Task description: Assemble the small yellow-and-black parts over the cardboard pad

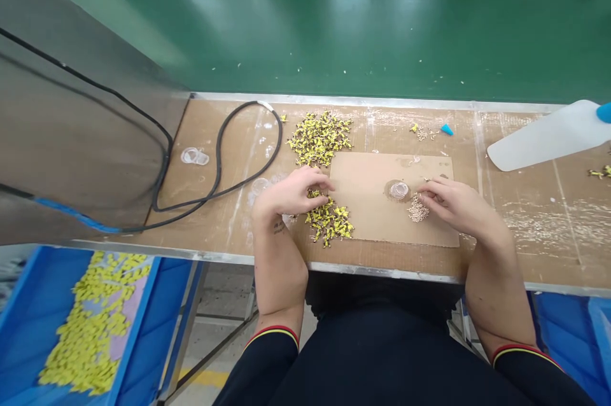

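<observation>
My left hand (305, 191) hovers over or rests on the near pile of small yellow-and-dark pieces (334, 223). Its thumb and fingers are curved but apart, and nothing shows between them. At the right part of a flat cardboard sheet (367, 186), my right hand (451, 203) has its fingertips pinched together; whatever they hold is too small to make out. Just beside those fingertips lies a small heap of tiny pale pieces (418, 210). A small round clear dish (398, 189) sits on the cardboard, left of that hand.
Beyond my left hand is a larger pile of yellow pieces (319, 137). A black cable (218, 158) loops across the bench's left side, near a clear plastic piece (195, 156). A white bottle (548, 137) lies at right; a blue cap (447, 130) is nearer. Below left stands a blue bin (160, 323).
</observation>
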Tool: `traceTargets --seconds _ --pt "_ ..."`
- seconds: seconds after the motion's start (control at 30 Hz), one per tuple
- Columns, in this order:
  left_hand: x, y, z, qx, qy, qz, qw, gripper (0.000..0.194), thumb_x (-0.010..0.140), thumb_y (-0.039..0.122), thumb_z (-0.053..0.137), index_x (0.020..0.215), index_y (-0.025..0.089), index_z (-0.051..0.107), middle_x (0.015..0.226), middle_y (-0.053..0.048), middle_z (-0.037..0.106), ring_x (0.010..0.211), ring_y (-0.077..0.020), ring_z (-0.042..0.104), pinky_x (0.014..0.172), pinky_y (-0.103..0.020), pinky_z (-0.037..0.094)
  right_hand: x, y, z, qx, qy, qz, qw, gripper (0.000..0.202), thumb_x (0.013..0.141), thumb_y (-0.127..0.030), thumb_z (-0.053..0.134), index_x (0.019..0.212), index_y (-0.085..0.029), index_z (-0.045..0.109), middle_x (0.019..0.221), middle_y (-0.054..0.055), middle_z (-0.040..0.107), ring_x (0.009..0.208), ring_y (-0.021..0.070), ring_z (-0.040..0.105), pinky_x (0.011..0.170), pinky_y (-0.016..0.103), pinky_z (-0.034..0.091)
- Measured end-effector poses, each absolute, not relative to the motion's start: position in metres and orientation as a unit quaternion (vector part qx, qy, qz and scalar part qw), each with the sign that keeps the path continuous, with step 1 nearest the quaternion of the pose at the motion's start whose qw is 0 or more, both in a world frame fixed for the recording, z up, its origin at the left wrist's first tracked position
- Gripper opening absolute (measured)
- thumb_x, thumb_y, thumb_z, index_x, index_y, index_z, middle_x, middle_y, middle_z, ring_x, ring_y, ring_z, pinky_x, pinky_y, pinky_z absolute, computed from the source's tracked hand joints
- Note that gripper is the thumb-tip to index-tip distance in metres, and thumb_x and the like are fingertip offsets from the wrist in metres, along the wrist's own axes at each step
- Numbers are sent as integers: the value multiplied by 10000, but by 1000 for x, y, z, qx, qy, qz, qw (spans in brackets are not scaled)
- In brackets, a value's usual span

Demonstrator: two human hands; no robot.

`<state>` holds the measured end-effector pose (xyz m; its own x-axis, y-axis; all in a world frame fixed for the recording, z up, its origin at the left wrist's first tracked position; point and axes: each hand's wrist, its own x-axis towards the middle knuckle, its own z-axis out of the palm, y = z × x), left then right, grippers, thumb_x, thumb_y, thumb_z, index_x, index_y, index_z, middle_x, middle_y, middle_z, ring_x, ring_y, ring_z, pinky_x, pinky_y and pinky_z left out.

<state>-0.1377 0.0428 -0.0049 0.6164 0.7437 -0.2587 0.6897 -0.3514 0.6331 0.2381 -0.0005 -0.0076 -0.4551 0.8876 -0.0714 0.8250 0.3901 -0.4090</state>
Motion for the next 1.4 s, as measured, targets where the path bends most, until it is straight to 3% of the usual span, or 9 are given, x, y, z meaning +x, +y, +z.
traceTargets --seconds 0.13,0.27,0.53,0.73,1.0,1.27,1.4 --pt "-136 42 -5 818 435 28 376 213 766 364 782 945 257 743 975 -24 734 974 -243 639 945 -385 451 241 1 -8 -513 -832 200 69 178 991 -316 535 962 -247 697 865 47 740 797 232 701 655 338 485" --pt "-131 44 -10 824 443 -6 353 50 792 293 736 827 266 758 905 -15 740 918 -236 641 918 -384 438 242 2 -7 -511 -832 209 46 135 964 -285 576 937 -241 701 845 45 737 776 225 697 649 328 477" --pt "-129 50 -18 833 420 21 360 162 845 319 634 733 248 727 844 -23 721 843 -210 639 849 -354 455 243 3 -4 -512 -827 228 34 118 942 -239 597 919 -230 712 869 53 726 801 218 680 697 327 483" --pt "-123 50 -14 830 416 5 371 155 764 379 787 836 250 742 918 -15 730 879 -207 646 859 -329 464 244 3 -6 -515 -826 229 27 152 944 -215 574 949 -226 725 859 50 713 812 207 662 697 308 457" --pt "-115 49 -13 846 399 -40 352 140 849 299 621 851 229 742 965 -47 721 975 -242 641 906 -380 468 244 4 -5 -575 -795 194 17 195 959 -216 550 954 -239 743 946 47 728 834 206 656 650 298 377" --pt "-114 47 -5 855 382 37 349 125 839 293 563 812 208 651 901 -36 703 902 -203 632 867 -335 479 243 3 -6 -589 -788 178 7 158 943 -226 583 919 -246 738 943 38 736 836 208 666 636 295 372" --pt "-111 43 3 860 369 95 339 97 826 254 533 823 203 614 857 -20 700 858 -178 630 824 -300 473 238 7 -10 -642 -751 142 63 132 940 -236 607 952 -233 739 978 48 748 847 216 679 652 309 400"
